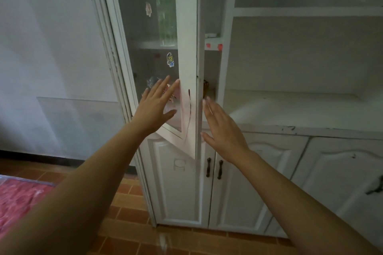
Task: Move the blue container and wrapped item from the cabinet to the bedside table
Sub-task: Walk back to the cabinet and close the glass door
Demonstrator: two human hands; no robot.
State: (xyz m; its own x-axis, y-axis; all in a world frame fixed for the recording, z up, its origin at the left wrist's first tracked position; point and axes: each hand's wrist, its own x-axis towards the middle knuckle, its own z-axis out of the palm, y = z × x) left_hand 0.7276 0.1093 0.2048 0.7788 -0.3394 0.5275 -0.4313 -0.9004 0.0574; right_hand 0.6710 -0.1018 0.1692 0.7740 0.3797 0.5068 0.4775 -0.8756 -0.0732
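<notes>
- Cabinet [228, 58]: white unit against the wall, seen from the head view. Its upper left section has a glazed door [187, 51] standing partly open, with the free edge turned toward the camera.
- Blue container and wrapped item: neither can be made out. Only a small dark-gold object [205, 87] shows in the gap behind the door edge, on the shelf level with the counter; what it is cannot be told.
- Left hand [156, 107]: flat and spread, holding nothing, in front of the lower glass pane, fingertips [176, 82] at the door's frame. Contact cannot be confirmed.
- Right hand [222, 128]: flat and spread, holding nothing, just right of the door's free edge, fingertips near the gap.
- Stickers [170, 59]: several on the glass pane, one yellow-and-blue at mid height.
- Counter [290, 109]: white surface right of the open section, with a shelf [306, 11] above.
- Lower doors [238, 182]: closed, with two dark handles [214, 168] side by side.
- Floor [128, 213]: brown tiles; a red mat [20, 198] at the lower left edge.
</notes>
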